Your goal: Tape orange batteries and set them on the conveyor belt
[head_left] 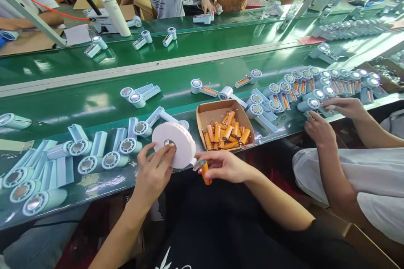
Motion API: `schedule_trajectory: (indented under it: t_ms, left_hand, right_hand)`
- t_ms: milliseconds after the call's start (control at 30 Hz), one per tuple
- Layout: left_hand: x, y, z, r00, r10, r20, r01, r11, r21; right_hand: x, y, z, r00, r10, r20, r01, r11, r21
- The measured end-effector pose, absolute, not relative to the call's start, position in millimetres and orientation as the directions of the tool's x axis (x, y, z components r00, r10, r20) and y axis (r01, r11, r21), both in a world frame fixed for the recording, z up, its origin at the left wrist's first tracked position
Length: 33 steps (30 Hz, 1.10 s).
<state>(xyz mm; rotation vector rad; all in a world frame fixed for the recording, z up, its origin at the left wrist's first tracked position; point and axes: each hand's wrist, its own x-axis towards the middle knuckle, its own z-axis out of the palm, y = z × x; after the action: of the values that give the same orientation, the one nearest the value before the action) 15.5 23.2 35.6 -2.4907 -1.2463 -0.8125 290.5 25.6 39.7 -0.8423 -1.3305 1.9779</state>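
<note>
My left hand [154,172] grips a white roll of tape [181,143] upright, with fingers over its centre hole. In my right hand [225,166], between thumb and fingers, is an orange battery [205,172] with a greenish end. It sits close beside the roll's lower right edge, where a short white tape end [195,163] sticks out towards it. Whether the tape touches the battery I cannot tell. Just beyond my right hand stands a cardboard box [202,113] holding several orange batteries [229,130] with thin wires.
Light-blue fan housings [110,157] with hollow handles lie along the bench's left side. More housings, some with orange batteries in them, crowd the right [285,88], where a co-worker's hands [320,128] work. A green conveyor [176,71] runs behind; people stand across it.
</note>
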Motion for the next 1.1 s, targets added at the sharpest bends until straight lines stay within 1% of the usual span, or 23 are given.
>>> schedule_trajectory:
  t_ms: [67,100,167,200,267,333,400,433,500,567,633,700,800,867,933,967,1033,1067,1100]
  left_hand:
    - [15,33,36,0.468,0.652,0.596,0.797,-0.603,0.033]
    - [12,37,36,0.445,0.657,0.608,0.807,-0.589,0.045]
    - [2,45,37,0.368,0.675,0.640,0.841,-0.535,0.080]
    - [-2,47,38,0.328,0.677,0.659,0.861,-0.501,0.085]
    - [-8,46,40,0.300,0.655,0.694,0.889,-0.455,0.045]
    - [-6,40,43,0.346,0.634,0.692,0.889,-0.458,-0.026]
    - [3,32,46,0.435,0.623,0.650,0.852,-0.518,-0.073]
    - [9,29,47,0.483,0.614,0.624,0.825,-0.559,-0.088]
    - [21,24,51,0.567,0.575,0.590,0.767,-0.629,-0.126]
    - [29,22,53,0.617,0.535,0.578,0.729,-0.665,-0.162]
    - [31,23,55,0.651,0.509,0.564,0.695,-0.698,-0.172]
    - [29,25,57,0.676,0.497,0.545,0.666,-0.729,-0.161]
    - [21,28,64,0.697,0.498,0.517,0.644,-0.752,-0.144]
    - [20,29,69,0.710,0.490,0.506,0.636,-0.754,-0.162]
    - [25,27,73,0.703,0.492,0.514,0.655,-0.729,-0.197]
    - [31,25,73,0.680,0.506,0.530,0.680,-0.706,-0.197]
    - [44,18,69,0.604,0.550,0.577,0.738,-0.659,-0.145]
    - [50,13,64,0.559,0.574,0.599,0.762,-0.641,-0.096]
    - [54,9,58,0.523,0.595,0.610,0.772,-0.634,-0.045]
  right_hand:
    - [288,18,39,-0.740,0.654,-0.158,-0.094,-0.333,-0.938]
    - [289,15,37,-0.777,0.610,-0.156,-0.058,-0.316,-0.947]
    - [295,10,34,-0.809,0.561,-0.175,0.056,-0.222,-0.973]
    - [300,8,32,-0.801,0.565,-0.199,0.127,-0.164,-0.978]
    - [314,7,30,-0.717,0.657,-0.234,0.208,-0.120,-0.971]
    - [328,8,33,-0.553,0.802,-0.226,0.164,-0.161,-0.973]
    - [338,11,42,-0.369,0.909,-0.191,0.066,-0.179,-0.982]
    - [340,13,47,-0.299,0.940,-0.162,0.054,-0.153,-0.987]
    - [340,17,59,-0.223,0.970,-0.099,0.126,-0.072,-0.989]
    - [334,20,68,-0.221,0.974,-0.050,0.244,0.005,-0.970]
    - [327,23,73,-0.256,0.966,-0.022,0.334,0.067,-0.940]
    - [322,25,76,-0.296,0.955,0.000,0.381,0.118,-0.917]
    - [319,29,78,-0.353,0.936,0.004,0.402,0.156,-0.902]
    - [316,31,74,-0.365,0.931,-0.011,0.331,0.119,-0.936]
    - [305,31,64,-0.300,0.954,-0.002,0.123,0.037,-0.992]
    - [297,30,57,-0.220,0.976,0.006,-0.017,0.002,-1.000]
    - [282,29,43,-0.022,1.000,-0.015,-0.271,-0.020,-0.962]
    - [277,29,38,0.047,0.998,-0.045,-0.349,-0.026,-0.937]
    - [276,32,36,0.085,0.994,-0.074,-0.391,-0.035,-0.920]
